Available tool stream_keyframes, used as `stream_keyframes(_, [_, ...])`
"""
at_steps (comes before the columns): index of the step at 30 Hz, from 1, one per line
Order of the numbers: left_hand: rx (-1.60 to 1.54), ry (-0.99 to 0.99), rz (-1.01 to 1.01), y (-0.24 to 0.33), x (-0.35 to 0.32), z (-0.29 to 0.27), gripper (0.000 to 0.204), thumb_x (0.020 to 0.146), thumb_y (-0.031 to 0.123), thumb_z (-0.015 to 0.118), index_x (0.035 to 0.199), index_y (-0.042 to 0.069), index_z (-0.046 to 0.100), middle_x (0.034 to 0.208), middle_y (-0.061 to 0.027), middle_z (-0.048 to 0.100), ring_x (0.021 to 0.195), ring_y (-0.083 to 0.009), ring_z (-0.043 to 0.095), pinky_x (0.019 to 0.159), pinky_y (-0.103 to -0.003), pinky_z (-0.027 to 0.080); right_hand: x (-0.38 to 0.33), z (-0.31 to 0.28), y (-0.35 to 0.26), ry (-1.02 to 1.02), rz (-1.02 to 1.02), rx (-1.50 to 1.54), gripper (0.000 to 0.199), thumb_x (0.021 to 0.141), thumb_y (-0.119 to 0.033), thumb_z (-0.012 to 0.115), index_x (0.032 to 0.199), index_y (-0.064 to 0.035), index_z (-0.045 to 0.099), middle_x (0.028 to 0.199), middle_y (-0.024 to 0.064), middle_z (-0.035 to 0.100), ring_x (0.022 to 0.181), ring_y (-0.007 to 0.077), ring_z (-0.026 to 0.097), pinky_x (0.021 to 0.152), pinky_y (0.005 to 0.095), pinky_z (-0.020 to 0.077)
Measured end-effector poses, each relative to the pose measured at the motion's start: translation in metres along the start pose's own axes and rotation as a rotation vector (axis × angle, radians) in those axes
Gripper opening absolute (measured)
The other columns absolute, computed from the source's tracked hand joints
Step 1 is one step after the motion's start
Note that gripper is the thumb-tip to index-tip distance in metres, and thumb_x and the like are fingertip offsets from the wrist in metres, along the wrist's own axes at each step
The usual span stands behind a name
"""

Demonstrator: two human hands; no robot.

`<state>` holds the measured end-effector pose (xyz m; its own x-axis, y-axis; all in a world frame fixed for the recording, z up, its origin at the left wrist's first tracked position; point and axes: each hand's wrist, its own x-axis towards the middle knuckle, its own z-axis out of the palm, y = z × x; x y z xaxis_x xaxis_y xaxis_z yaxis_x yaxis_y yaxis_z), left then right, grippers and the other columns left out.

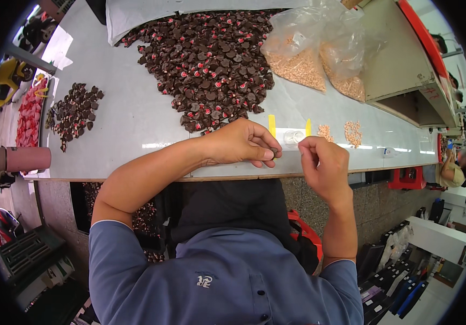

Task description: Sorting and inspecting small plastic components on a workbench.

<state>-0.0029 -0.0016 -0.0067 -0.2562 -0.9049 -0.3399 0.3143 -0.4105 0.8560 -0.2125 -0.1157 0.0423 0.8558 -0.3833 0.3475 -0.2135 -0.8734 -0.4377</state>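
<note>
Near the table's front edge, my left hand (241,142) is closed on a small dark brown piece (274,154), pinched between thumb and fingertips. To its right my right hand (327,167) has thumb and fingers pressed together; anything between them is too small to make out. A small clear round dish (293,136) rests between the hands, just beyond them, on a white patch edged by yellow tape (272,124). Past my left hand spreads a large pile of dark brown pieces (217,65), some showing red and white spots. Small beige bits (353,134) lie right of the dish.
Two clear bags of beige bits (298,67) stand at the back, beside a grey metal box (406,70). At left are a smaller dark pile (76,111), a tray of pink-red pieces (30,111) and a pink cup (29,158). A small white bottle (390,153) lies at right.
</note>
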Motion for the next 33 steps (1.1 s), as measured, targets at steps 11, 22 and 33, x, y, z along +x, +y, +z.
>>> stream_keyframes(11, [-0.070,0.014,-0.029,0.000,0.001,-0.002,0.027,0.091,0.014,0.069,0.113,-0.001,0.062,0.108,-0.0116,0.069,0.096,-0.0202,0.070,0.076,-0.027,0.055,-0.011,0.026,-0.012,0.061,0.077,0.250,0.010,0.083,0.006,0.067,0.088,0.0001,0.062,0.065,0.0060,0.063,0.052,0.0116,0.060,0.047,0.0242,0.0448])
stream_keyframes(22, [-0.073,0.037,-0.023,-0.001,0.000,-0.001,0.026,0.090,0.012,0.071,0.111,-0.001,0.063,0.107,-0.0120,0.070,0.096,-0.0192,0.070,0.077,-0.026,0.055,-0.010,0.037,-0.015,0.120,0.043,0.237,0.011,0.081,0.004,0.069,0.087,-0.0020,0.062,0.060,0.0042,0.059,0.048,0.0127,0.056,0.045,0.0264,0.0406])
stream_keyframes(33, [-0.072,0.070,0.000,-0.001,0.003,0.004,0.021,0.087,0.003,0.071,0.107,-0.003,0.065,0.112,-0.0169,0.069,0.097,-0.0215,0.070,0.080,-0.028,0.057,-0.027,0.022,0.005,0.289,0.177,0.374,0.008,0.086,-0.002,0.068,0.093,0.0000,0.066,0.069,0.0039,0.063,0.057,0.0111,0.055,0.053,0.0257,0.0421])
